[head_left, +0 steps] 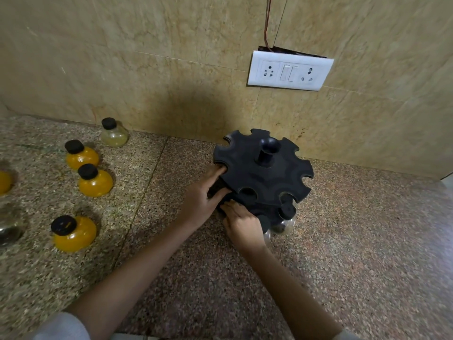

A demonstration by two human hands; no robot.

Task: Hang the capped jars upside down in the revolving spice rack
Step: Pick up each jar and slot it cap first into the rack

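Speckled granite counter (343, 241) with black spice rack (263, 168) and upright capped jars (94, 182) at left.

Black notched spice rack (263, 168) stands upright, clear jars (284, 225) hanging beneath its front edge, black-capped orange jars (94, 181) upright well to its left.

Both forearms reach forward, converging; left hand (203, 196) grips the rack (245, 173) rim; right hand (241, 224) fingers curled, tips hidden.

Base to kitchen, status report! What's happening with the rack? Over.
Left hand grips rack edge; right hand at lower tier, grip unclear. Clear jar hangs upside down. Orange jars wait on counter. Nothing blocking.
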